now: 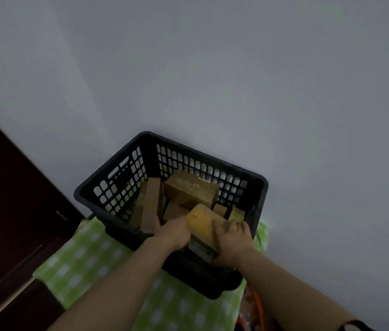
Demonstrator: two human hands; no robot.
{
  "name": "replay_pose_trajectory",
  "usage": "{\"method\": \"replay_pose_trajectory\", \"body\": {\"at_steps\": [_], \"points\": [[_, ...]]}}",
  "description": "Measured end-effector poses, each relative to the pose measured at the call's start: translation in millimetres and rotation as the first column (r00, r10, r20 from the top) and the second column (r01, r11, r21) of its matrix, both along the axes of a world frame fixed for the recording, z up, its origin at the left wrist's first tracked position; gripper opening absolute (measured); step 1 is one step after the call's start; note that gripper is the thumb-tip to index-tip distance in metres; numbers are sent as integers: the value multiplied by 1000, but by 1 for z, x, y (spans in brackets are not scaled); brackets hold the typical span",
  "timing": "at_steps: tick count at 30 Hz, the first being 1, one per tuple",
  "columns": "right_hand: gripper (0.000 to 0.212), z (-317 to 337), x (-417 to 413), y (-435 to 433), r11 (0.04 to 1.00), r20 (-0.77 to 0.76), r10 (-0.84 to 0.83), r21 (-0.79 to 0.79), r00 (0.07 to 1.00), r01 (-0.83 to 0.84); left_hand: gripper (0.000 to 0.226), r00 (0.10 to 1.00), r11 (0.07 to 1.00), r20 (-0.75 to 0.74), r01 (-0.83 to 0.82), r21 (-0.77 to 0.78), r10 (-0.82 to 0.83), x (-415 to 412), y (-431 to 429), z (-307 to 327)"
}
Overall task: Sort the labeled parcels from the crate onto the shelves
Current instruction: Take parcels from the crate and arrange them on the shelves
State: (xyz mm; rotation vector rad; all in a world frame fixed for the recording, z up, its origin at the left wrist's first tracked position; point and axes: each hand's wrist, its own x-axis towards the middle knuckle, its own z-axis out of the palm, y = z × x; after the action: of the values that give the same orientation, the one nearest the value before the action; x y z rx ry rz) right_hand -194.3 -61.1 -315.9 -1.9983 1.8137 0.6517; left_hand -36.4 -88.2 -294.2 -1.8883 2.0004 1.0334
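Head view: both hands are gripping the yellow-taped parcel (pixel 204 223) inside the black crate (pixel 212 161), left hand (pixel 174 231) cupping one side, right hand (pixel 233 237) curling over the top; lifting straight up is looking wisest (neighbouring boxes (pixel 191 189) are crowding it)

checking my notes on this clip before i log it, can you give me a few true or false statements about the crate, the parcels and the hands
1. The left hand and the right hand both hold the same yellow-taped parcel. True.
2. The crate is red. False: it is black, with perforated walls.
3. The crate stands on a green checked cloth. True.
4. The yellow-taped parcel is the only one in the crate. False: several other cardboard parcels are in it too.
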Motion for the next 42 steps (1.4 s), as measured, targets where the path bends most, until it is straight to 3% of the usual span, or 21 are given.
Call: {"method": "replay_pose_trajectory", "body": {"at_steps": [3,5,7,9,11,13,14,17,20,24,28,32,35,38,42], "points": [[92,7,-6,-14,996,136,-50,-72,989,61,43,972,989,-185,-146,2,144,4,-6,2],[83,17,-16,-29,980,347,-154,-67,925,189,46,894,950,-334,-311,14,297,10,-6,14],[80,36,-23,-44,931,598,-294,2,745,366,43,794,888,-453,-461,-13,405,14,-3,31],[72,59,-29,-56,856,820,-383,142,426,497,44,680,782,-533,-621,-55,504,18,0,51],[61,79,-31,-64,824,894,-420,304,154,479,40,454,627,-642,-777,55,618,20,7,74],[57,94,-28,-67,830,902,-430,381,30,407,24,203,521,-704,-810,270,681,21,18,98],[55,100,-23,-67,836,900,-437,410,-10,365,20,123,488,-709,-804,339,695,20,25,107],[38,118,-4,-57,854,875,-475,485,-99,190,21,3,478,-765,-782,400,644,22,49,124],[27,134,17,-42,857,851,-509,515,-132,17,31,-58,451,-810,-806,383,584,28,74,138],[42,144,42,-29,863,856,-502,488,-123,-128,32,-110,381,-842,-856,350,528,45,112,155],[42,163,65,-7,839,848,-522,491,-91,-233,33,-79,358,-875,-892,276,478,61,149,170],[47,173,89,22,742,738,-663,624,-127,-245,52,-41,382,-908,-899,216,418,74,187,190],[58,176,107,48,667,685,-725,677,-63,-313,51,-114,291,-930,-931,223,349,88,214,202],[59,176,124,75,621,682,-730,686,39,-379,40,-100,197,-951,-967,163,292,100,241,212],[71,186,139,103,591,675,-731,697,96,-405,35,-114,106,-960,-984,145,254,115,273,220]]}}
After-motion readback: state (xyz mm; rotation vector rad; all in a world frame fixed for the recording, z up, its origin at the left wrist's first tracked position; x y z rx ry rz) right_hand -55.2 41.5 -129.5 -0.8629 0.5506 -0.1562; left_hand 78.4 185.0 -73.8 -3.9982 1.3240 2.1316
